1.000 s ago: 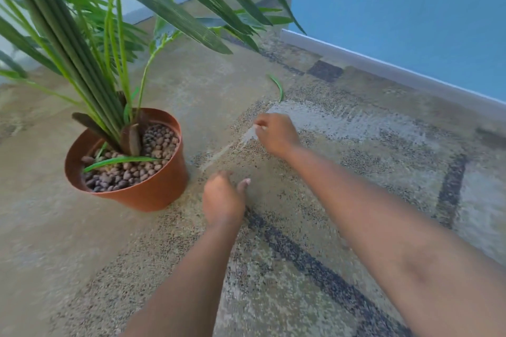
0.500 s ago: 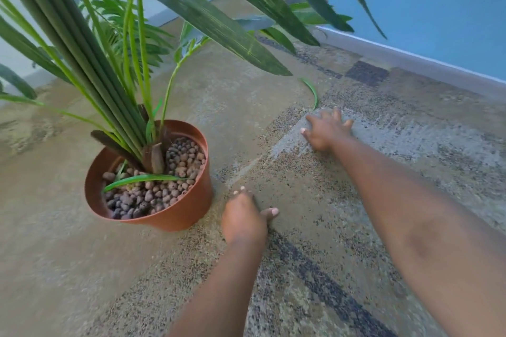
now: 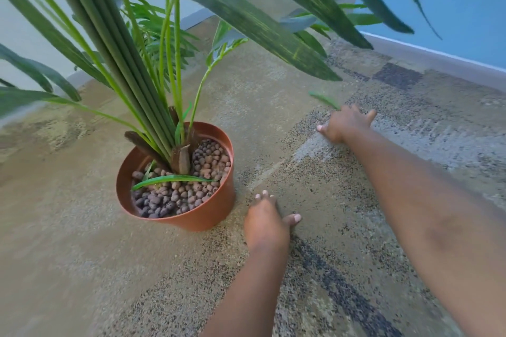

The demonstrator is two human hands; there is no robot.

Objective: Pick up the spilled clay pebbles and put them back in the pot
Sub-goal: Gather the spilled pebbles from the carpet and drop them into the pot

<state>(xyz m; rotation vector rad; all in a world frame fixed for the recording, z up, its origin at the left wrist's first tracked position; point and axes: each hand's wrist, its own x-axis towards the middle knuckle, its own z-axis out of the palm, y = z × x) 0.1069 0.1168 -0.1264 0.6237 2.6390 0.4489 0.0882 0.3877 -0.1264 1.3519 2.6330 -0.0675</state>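
Both hands lay flat and empty on the carpet [image 3: 356, 268] right of the pot [image 3: 191, 220], left hand [image 3: 267, 223] just beside it, right hand [image 3: 343, 124] farther off, fingers spread, while the clay pebbles [image 3: 175, 194] filled the pot, probably light, hard and rolly, best pinched singly.

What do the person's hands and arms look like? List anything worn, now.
Both arms are bare as far as the frame shows: no sleeves, watch, bracelets or gloves. The left hand and right hand show no rings. The fingernails look pale and unpainted, though the picture is slightly blurred.
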